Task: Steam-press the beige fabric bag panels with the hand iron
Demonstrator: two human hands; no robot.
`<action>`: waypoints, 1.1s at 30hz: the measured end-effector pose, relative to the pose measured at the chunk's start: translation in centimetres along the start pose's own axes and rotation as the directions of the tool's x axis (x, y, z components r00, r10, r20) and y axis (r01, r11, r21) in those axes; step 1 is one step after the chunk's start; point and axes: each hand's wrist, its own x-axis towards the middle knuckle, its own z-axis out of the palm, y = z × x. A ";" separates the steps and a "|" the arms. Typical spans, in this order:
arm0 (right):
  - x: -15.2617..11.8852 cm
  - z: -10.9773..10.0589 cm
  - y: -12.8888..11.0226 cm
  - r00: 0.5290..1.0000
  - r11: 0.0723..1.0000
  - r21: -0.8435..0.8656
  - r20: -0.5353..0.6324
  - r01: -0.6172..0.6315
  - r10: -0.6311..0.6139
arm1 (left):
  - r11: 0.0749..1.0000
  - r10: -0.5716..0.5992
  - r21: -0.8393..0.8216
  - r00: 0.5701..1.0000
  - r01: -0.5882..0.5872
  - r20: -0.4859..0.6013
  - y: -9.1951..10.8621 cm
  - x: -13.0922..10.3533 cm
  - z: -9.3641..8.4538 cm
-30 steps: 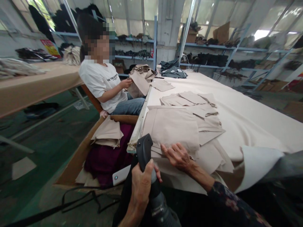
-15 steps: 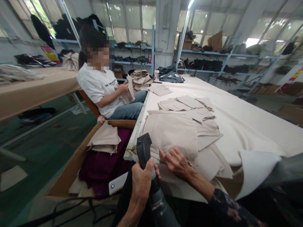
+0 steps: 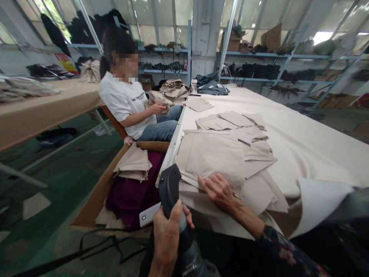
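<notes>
My left hand [image 3: 168, 232] is wrapped round a handheld tool [image 3: 168, 186] with a black curved head and a thick grey body running down towards me. The tool's head stands beside the table's near left corner, just left of the cloth. With fingers curled, my right hand [image 3: 217, 189] grips the near edge of a stack of beige fabric pieces [image 3: 215, 152]; its fingertips are partly hidden. More cut beige pieces [image 3: 262, 192] lie fanned out to the right of that stack, and smaller ones [image 3: 230, 120] lie behind it.
A cardboard box [image 3: 93, 200] left of the table holds purple cloth [image 3: 129, 196] and folded beige pieces [image 3: 134, 163]. A white phone-like object [image 3: 148, 215] lies near my left hand. A seated co-worker [image 3: 127, 102] handles beige cloth. Loose fabric [image 3: 319, 200] droops at the right.
The view has shifted slightly, moving the scene rightward and up. The tool's head is tilted further left. The co-worker's hands and cloth are lower. My right hand stays on the stack.
</notes>
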 end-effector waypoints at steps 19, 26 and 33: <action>-0.1 0.1 -0.2 0.999 0.998 0.015 0.001 -0.053 0.053 | 0.997 -0.010 -0.083 0.997 0.004 -0.075 -1.3 -0.6 -1.0; -0.1 -0.3 -0.4 0.997 0.998 -0.010 0.047 -0.055 0.056 | 0.999 -0.002 -0.051 0.998 -0.002 -0.070 -1.0 -1.1 -1.2; 0.0 -0.9 -0.7 0.999 0.999 -0.025 0.034 -0.037 0.038 | 0.998 0.031 -0.052 1.000 -0.030 0.006 0.0 -1.4 -0.5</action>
